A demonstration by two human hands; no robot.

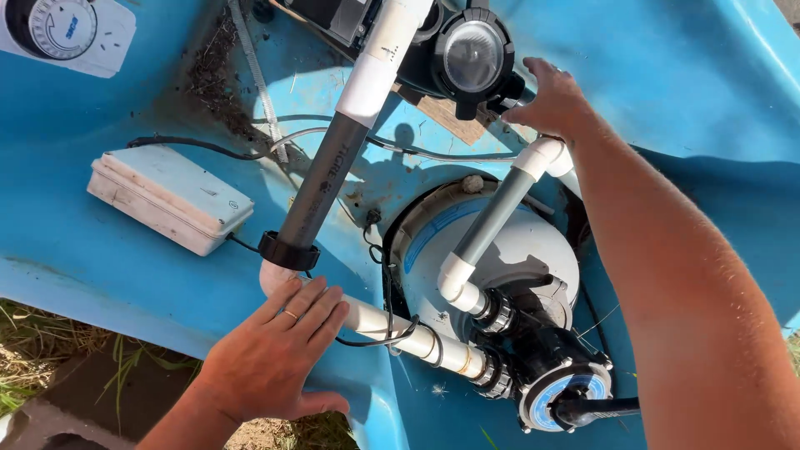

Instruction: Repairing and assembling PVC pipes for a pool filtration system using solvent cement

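My left hand [267, 358] is lying flat, grip wide with fingers spread, holding nothing; the fingertips are touching the white pipe [417, 337] near its elbow, just below the black collar [287, 250] of the grey pipe [321, 179]. I think I am leaning on it there to keep the pipework quiet while the other hand is working. My right hand [550, 100] is reaching far up and its grip is closing around a black knob at the side of the pump [467, 54] with the clear round lid; how tightly it is closing I cannot tell, because the fingers are hiding behind the hand.

Going outward from the left grip, the white pipe is running right toward the black valve head [567, 392] on the filter tank [517, 250]. A thin black cable [379, 333] is crossing this pipe, so sliding room is small there. Left above is lying a white junction box [167, 196], well apart. The blue housing [100, 275] is ending just beside my left wrist, with grass [33, 350] under this edge. Between my two arms the short grey pipe [492, 217] is rising, so free room is narrow.
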